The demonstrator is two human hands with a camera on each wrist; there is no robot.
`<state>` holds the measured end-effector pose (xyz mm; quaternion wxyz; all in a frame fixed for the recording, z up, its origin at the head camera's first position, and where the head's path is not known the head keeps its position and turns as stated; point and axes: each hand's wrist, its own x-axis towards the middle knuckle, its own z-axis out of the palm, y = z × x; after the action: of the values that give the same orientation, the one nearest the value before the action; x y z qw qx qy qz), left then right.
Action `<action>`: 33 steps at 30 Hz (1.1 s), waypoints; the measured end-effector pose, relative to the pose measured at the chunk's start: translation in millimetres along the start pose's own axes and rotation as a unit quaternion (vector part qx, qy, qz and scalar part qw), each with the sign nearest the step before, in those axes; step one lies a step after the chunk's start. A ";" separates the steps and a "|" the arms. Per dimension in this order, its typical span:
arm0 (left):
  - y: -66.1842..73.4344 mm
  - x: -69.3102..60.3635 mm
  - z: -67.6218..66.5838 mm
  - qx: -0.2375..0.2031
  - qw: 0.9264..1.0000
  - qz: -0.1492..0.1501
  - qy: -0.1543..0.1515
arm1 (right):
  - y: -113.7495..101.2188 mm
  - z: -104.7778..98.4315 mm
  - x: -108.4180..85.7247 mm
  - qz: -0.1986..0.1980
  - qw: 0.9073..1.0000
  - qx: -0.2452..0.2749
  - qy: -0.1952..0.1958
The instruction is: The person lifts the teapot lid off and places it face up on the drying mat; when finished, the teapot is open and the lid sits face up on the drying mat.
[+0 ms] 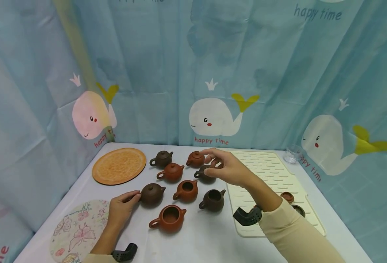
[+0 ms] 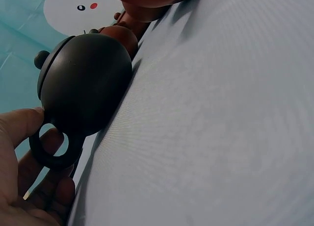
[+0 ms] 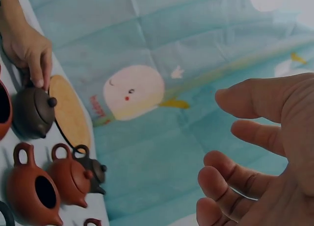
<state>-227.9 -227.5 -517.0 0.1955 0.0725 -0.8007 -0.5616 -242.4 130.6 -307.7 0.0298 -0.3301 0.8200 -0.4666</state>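
My left hand (image 1: 122, 209) pinches the handle of a dark brown lidded teapot (image 1: 152, 194), which stands on the white table. In the left wrist view, the thumb touches that teapot (image 2: 88, 84) where its handle begins, with fingers behind the ring. My right hand (image 1: 228, 167) hovers over a small dark teapot (image 1: 205, 177), covering part of it; the right wrist view shows this hand (image 3: 265, 152) with parted fingers and nothing between them. Close by it sits a red-brown lidded teapot (image 1: 196, 160). Lidless ones, red-brown (image 1: 191, 197) and dark (image 1: 210, 205), stand nearer.
A lidless red-brown teapot (image 1: 173, 227) is at the front. Farther back are lidded red-brown (image 1: 173, 173) and dark (image 1: 163, 160) ones. An orange round mat (image 1: 118, 166) and a patterned mat (image 1: 81, 226) lie left. Two lids (image 1: 287, 197) rest on the cream mat (image 1: 246, 197), near a clear cup (image 1: 291, 156).
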 end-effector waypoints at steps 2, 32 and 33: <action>-0.2 -0.3 0.0 -0.003 1.000 -0.001 -0.002 | 2.1 7.3 4.2 0.002 1.000 0.006 -0.007; 5.5 0.8 -0.7 0.018 0.999 -0.024 -0.022 | 47.4 97.5 47.2 0.030 0.997 0.064 -0.041; 4.9 0.6 -1.5 0.018 0.999 -0.023 -0.021 | 47.9 100.3 48.9 0.032 0.997 0.064 -0.043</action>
<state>-227.4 -227.3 -511.9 0.1645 0.0830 -0.8126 -0.5529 -269.3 44.6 -389.0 0.1008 -0.3205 0.7968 -0.5022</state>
